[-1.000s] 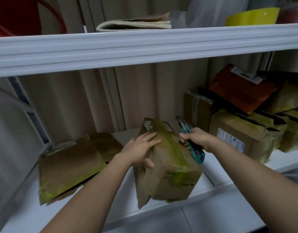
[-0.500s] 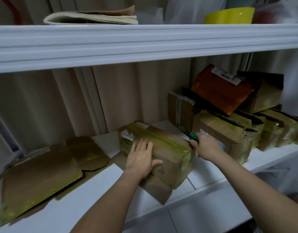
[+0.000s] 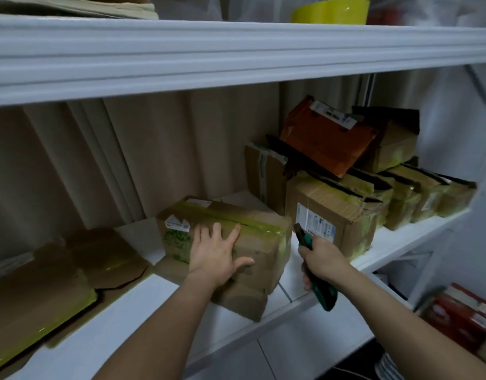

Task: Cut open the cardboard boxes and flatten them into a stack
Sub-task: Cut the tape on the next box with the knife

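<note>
Our left hand [image 3: 218,253] lies flat, fingers spread, on the near side of the sealed box [image 3: 225,237] at the front edge of the shelf [image 3: 126,311], steadying it. Our right hand [image 3: 322,260] clenches the green utility knife [image 3: 317,272], its tip raised just beside the box's right end. We judge the cut on this box is not yet begun: its yellow tape looks whole. At the shelf's left end flattened cardboard [image 3: 44,286] already lies stacked. Toward the far right corner a heap of taped boxes [image 3: 373,187] waits uncut.
</note>
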